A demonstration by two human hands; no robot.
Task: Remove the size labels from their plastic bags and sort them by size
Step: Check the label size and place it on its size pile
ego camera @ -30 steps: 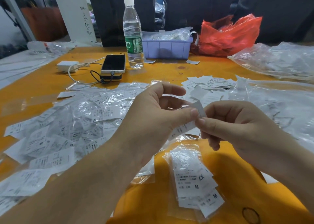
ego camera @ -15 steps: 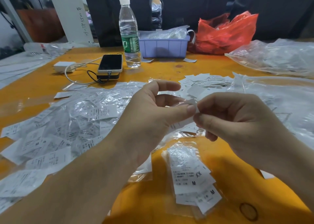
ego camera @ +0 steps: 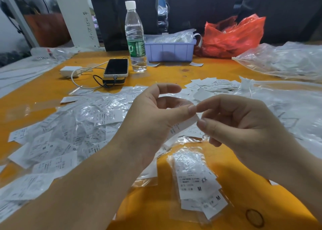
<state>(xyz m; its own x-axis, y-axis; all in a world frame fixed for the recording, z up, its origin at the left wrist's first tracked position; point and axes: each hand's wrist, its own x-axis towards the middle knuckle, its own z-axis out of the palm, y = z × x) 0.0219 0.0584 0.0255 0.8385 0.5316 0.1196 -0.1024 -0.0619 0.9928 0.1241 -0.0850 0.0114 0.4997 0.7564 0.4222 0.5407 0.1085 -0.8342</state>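
Label [ego camera: 183,127] has tipped lower btwn the hands since a sec ago — left hand [ego camera: 156,118] and right hand [ego camera: 244,125] both pinch it above the table [ego camera: 43,90], prob. mid-pull from its bag.

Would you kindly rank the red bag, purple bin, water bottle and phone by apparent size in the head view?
1. red bag
2. purple bin
3. water bottle
4. phone
Bin and bottle look close; the bottle stands nearer the camera, so that order is unsure.

White labels [ego camera: 196,186] printed in black, apparently with M, cover an orange table [ego camera: 43,90] beside a green-banded clear bottle [ego camera: 135,38], lilac tray [ego camera: 169,52] and red bag [ego camera: 233,36].
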